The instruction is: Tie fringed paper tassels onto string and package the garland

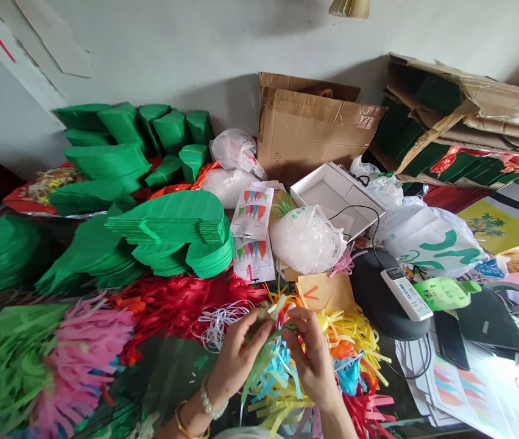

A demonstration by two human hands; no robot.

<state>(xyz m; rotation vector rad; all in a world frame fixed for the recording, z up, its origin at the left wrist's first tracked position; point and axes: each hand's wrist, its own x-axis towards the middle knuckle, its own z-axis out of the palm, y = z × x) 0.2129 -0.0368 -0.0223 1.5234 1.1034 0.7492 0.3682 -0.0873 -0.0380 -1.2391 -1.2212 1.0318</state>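
Observation:
My left hand (240,349) is closed in a pinch on a pale green fringed tassel (259,350), whose strips hang down below my fingers. Close beside it, my right hand (310,353) has its thumb and fingers pinched at a thin green strip of the same tassel. Under both hands lie yellow and light blue tassels (282,360). A tangle of white string (220,323) rests just left of my left hand. Red fringe (186,305) spreads behind it, and yellow fringe (355,329) lies to the right of my right hand.
Stacked green cut sheets (168,219) fill the left and back. Green and pink fringe (86,347) lies front left. Behind stand a cardboard box (318,134) and a white open box (332,198). A black case (378,299), green bottle (446,292) and phone (451,341) are at right.

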